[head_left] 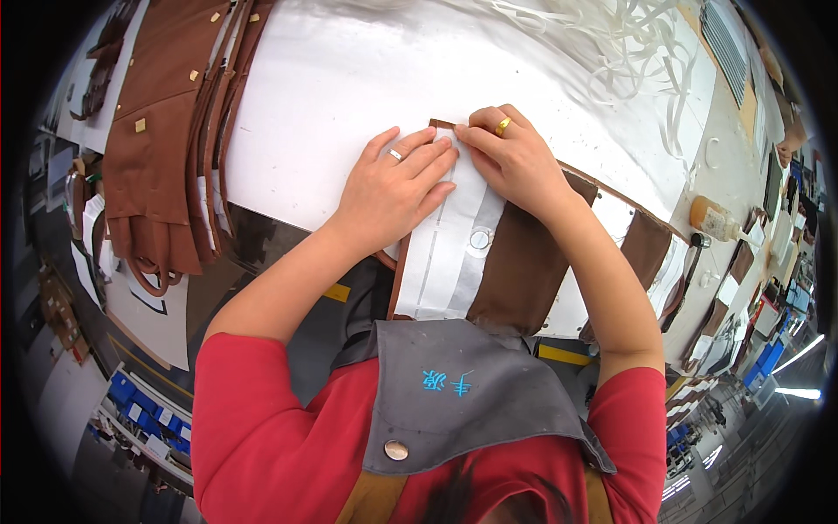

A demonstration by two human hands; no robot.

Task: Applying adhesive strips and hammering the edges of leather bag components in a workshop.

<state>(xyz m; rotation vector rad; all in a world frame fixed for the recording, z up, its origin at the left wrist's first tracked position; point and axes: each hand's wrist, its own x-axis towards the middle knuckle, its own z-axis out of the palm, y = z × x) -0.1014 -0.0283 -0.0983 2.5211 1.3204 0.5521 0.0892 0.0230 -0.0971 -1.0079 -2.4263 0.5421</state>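
In front of me lies a brown leather-like bag panel with a white backing (436,266), its far end on the white table. A wide dark brown band (524,262) crosses it, and a round, pale metal disc (479,237) sits beside the band. My left hand (397,183) rests flat on the panel's far left part, fingers stretched out toward its far edge. At the far corner my right hand (515,157) has thumb and forefinger pinched on the panel's edge. The fingertips of both hands nearly meet there. My right forearm hides part of the panel.
Brown bag pieces with handles (157,175) are stacked at the left table edge. Loose white strips (646,52) lie tangled at the far right. An amber bottle (714,217) lies to the right, near more brown panels (644,249). Blue bins (144,406) stand at lower left.
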